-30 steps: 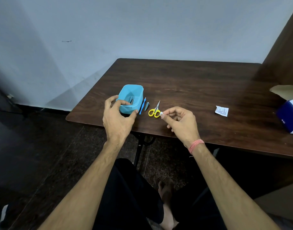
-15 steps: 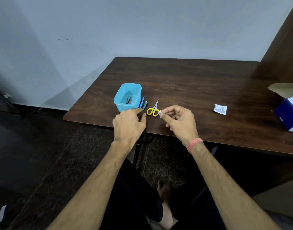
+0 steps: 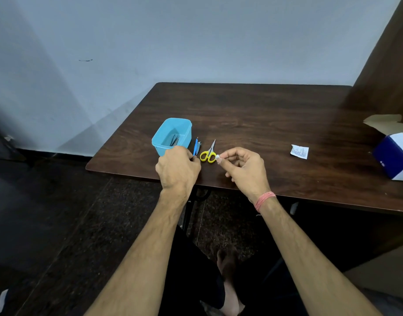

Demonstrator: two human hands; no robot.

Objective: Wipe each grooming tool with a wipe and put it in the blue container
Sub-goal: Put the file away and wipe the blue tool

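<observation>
Head view shows your blue file [image 3: 196, 147], thin, light and stiff, at the container's [image 3: 160, 145] three o'clock; your left hand [image 3: 177, 166] pinches its near end, your right hand [image 3: 243, 167] pinches the wipe [image 3: 218, 158].

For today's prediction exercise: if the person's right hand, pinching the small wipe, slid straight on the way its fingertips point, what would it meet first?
Most likely the yellow-handled scissors: the right hand points its wipe leftward at their handles, though depth from this single view is uncertain.
</observation>
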